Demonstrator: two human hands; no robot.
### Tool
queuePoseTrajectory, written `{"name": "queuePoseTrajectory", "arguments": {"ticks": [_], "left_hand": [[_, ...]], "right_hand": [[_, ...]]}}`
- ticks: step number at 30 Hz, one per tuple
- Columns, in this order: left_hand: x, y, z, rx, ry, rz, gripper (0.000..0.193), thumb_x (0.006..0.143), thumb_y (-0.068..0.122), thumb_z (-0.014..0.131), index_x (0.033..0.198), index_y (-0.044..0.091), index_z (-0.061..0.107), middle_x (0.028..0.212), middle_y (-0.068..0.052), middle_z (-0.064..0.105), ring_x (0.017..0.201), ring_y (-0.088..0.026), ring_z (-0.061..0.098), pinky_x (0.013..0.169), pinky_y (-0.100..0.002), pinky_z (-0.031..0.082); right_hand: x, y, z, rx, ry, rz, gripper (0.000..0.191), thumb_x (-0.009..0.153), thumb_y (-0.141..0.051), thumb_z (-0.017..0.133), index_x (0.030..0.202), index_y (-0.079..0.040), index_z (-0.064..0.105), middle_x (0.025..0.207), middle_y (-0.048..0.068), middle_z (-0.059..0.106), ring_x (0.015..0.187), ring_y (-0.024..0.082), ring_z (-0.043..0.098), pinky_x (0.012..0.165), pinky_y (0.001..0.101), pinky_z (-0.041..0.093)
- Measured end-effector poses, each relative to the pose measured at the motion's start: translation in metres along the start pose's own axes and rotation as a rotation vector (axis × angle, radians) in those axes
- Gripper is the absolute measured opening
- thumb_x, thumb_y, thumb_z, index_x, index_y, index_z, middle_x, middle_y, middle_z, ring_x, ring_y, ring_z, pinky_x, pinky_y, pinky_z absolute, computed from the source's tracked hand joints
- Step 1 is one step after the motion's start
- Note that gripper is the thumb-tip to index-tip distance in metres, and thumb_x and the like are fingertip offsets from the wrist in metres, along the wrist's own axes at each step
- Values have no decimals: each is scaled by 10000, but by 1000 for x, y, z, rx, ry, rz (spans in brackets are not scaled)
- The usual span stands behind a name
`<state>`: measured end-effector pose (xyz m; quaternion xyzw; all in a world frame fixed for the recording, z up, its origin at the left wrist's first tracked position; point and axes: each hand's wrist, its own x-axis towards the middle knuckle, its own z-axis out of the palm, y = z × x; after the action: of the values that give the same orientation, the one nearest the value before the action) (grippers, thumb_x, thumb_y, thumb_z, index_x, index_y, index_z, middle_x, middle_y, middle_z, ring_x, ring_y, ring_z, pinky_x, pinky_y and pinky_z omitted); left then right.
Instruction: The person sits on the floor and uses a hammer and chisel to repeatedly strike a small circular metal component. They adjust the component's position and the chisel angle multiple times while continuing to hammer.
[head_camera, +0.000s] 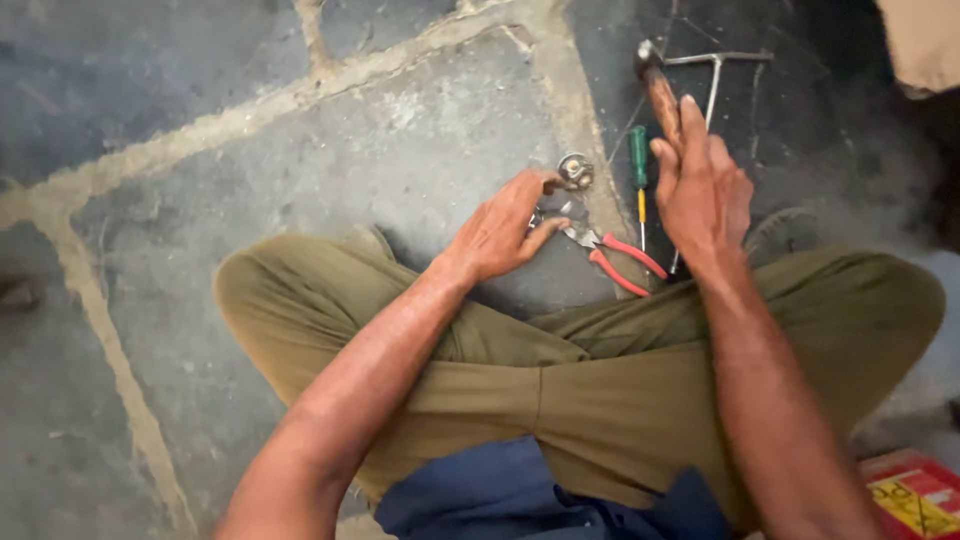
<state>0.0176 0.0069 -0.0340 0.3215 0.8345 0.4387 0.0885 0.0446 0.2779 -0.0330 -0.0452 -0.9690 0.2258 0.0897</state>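
Observation:
I sit cross-legged on a stone floor. My left hand (503, 228) reaches to the floor in front of my legs, its fingertips pinching a small metal part beside a round metal ring-shaped piece (575, 170). Red-handled pliers (612, 256) lie just right of that hand. My right hand (703, 188) is wrapped around the wooden handle of a hammer (656, 82), whose metal head points away from me. A green-handled screwdriver (638, 165) lies on the floor between the two hands.
A thin metal rod tool (715, 75) lies past the hammer. A red box corner (915, 492) shows at the lower right. Pale cement joints (300, 95) cross the grey slabs. A beige object (925, 40) sits at the top right.

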Motion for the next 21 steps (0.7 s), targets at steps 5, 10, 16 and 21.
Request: {"name": "queuePoseTrajectory", "arguments": {"ticks": [5,10,16,21], "left_hand": [[-2,3,-8,24,-56,-30,747,830,348,854,1397,51,468,1285,-184,569,1197,-374,577,1041,-471,466],[-6,4,-12,199,-53,-107,948,634,341,931,1396,35,457,1303,-210,536,1236,-423,518,1036,-484,444],[-10,6,-9,268,-79,-220,867,646,386,943,1305,45,495,1212,-185,554,1138,-418,556,939,-505,476],[-8,7,-4,268,-45,-117,768,688,399,902,1267,68,522,1128,-164,565,1042,-410,570,869,-502,494]], "right_hand": [[-9,4,17,-56,-71,44,510,1089,-287,646,1530,-66,513,1093,257,689,897,479,678,750,581,524],[-5,-41,-25,-1,80,-212,526,1120,-317,683,1510,-24,483,1204,233,629,1067,426,662,875,517,553],[-20,-116,-60,271,-41,-455,441,1019,-284,713,1374,-47,601,1101,166,655,913,351,682,779,442,568],[-4,-139,-59,208,-72,-346,137,1104,-178,653,1146,-52,689,1004,145,715,867,362,709,739,434,556]]}}
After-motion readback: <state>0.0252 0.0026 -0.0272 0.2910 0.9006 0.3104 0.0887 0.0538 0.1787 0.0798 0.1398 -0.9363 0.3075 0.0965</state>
